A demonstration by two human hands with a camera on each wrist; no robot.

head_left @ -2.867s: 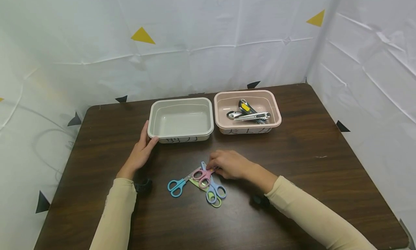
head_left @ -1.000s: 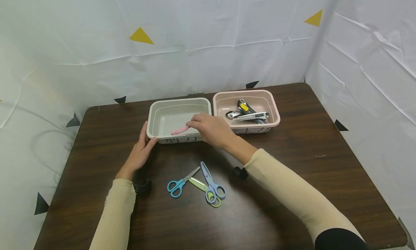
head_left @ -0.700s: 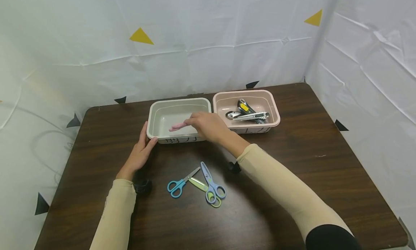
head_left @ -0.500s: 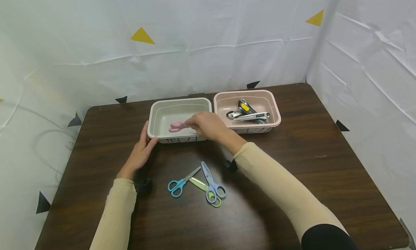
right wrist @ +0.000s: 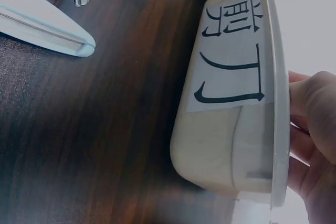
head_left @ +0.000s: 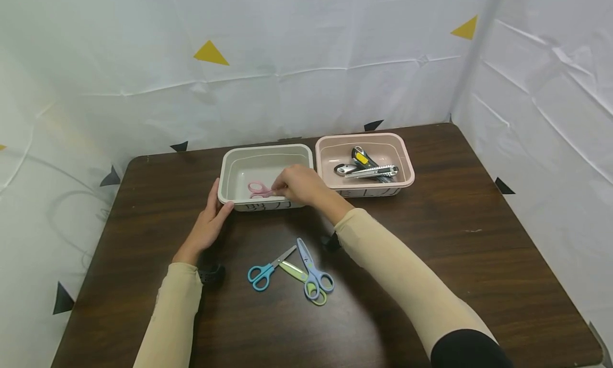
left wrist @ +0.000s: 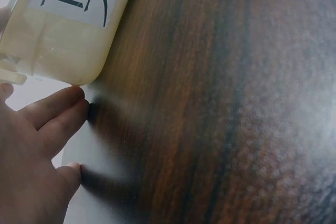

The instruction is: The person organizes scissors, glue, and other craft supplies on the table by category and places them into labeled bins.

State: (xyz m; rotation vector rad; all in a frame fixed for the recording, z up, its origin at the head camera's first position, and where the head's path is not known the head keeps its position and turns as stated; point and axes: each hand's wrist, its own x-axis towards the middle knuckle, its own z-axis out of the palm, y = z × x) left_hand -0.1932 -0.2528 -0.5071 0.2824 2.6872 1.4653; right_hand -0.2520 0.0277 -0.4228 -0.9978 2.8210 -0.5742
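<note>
My right hand (head_left: 300, 183) reaches over the front rim of a pale grey plastic bin (head_left: 246, 166) and pinches a pair of pink scissors (head_left: 266, 192). The scissors' finger loops point left inside the bin, while my fingers cover the blades. At the bin's front left corner, my left hand (head_left: 207, 227) rests with its thumb at the rim and its fingers along the side. A white label (right wrist: 226, 56) with black characters is on the bin's front. Teal scissors (head_left: 261, 275), lavender scissors (head_left: 311, 272) and green scissors (head_left: 293, 271) lie close together on the table.
A pink bin (head_left: 330, 144) stands just right of the grey one, holding several utility knives (head_left: 375, 171). Both bins sit near the back edge of the dark wooden table (head_left: 479, 283). White sheeting (head_left: 306, 33) surrounds the table behind and at the sides.
My right hand has carried the pink scissors from the pile on the table up into the grey bin, lowering them there in the last half second. My left hand has stayed put.
</note>
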